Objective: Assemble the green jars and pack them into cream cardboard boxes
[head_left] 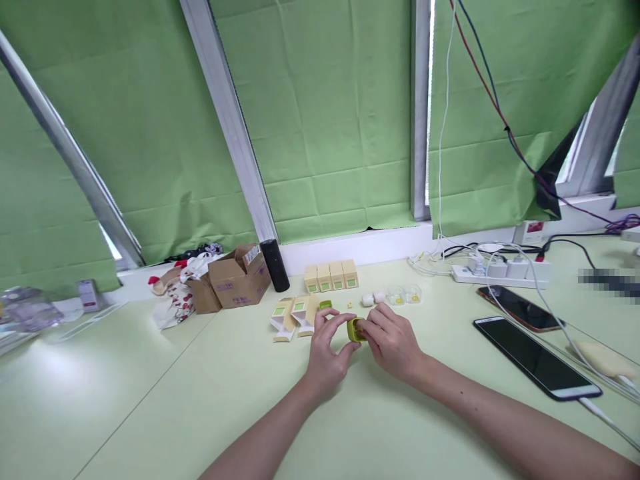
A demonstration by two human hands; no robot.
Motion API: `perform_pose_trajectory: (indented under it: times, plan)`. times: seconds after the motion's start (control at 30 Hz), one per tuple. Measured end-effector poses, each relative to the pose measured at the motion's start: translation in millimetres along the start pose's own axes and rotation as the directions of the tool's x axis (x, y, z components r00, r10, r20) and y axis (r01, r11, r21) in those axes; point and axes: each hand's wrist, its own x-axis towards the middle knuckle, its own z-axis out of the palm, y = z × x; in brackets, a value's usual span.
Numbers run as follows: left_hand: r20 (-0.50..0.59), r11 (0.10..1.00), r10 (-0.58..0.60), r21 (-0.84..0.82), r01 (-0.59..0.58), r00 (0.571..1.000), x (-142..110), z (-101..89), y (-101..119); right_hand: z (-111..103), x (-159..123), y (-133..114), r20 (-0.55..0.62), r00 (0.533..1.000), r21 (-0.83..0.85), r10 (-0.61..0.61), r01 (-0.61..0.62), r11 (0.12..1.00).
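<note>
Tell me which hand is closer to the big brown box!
Left. The left hand is to the right of the big brown box, on the table's near side; the right hand is even farther right.

Your left hand (pixel 327 353) curls thumb and fingers into a pinch; your right hand (pixel 393 340) meets it, fingertips bunched.

green case (pixel 351 331): inside part-hidden by right hand (pixel 394 340) | dark item (pixel 613 283): blurred | carton print (pixel 241 299): illegible

2 hands (pixel 327 357) | 2 phones (pixel 537 357) | 4 closed cream boxes (pixel 337 277) | 2 opened cream boxes (pixel 283 315)
</note>
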Motion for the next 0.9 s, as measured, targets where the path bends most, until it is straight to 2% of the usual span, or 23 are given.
perform_pose_trajectory:
  times: [0.17,0.6,0.7,0.8,0.9]
  plan:
    - [0.013,0.999,0.039,0.007,-0.040,0.999,-1,-0.1,0,0,0,0,-0.023,1.000,0.031,-0.011,0.011,0.999]
    - [0.042,0.992,0.111,0.055,-0.113,0.993,1,-1.3,-1,-1,-2,4,0.024,1.000,0.093,0.018,-0.021,0.995]
    - [0.059,0.985,0.153,0.065,-0.157,0.987,2,-2.1,-1,-5,-3,8,0.044,0.999,0.137,-0.019,0.013,0.991]
    - [0.038,0.985,0.159,0.065,-0.161,0.987,3,-2.9,-1,-9,-4,11,0.044,0.998,0.189,-0.045,0.036,0.981]
    - [-0.017,0.989,0.126,0.075,-0.124,0.992,3,-3.0,-3,-11,-7,12,0.039,0.999,0.213,0.007,-0.016,0.977]
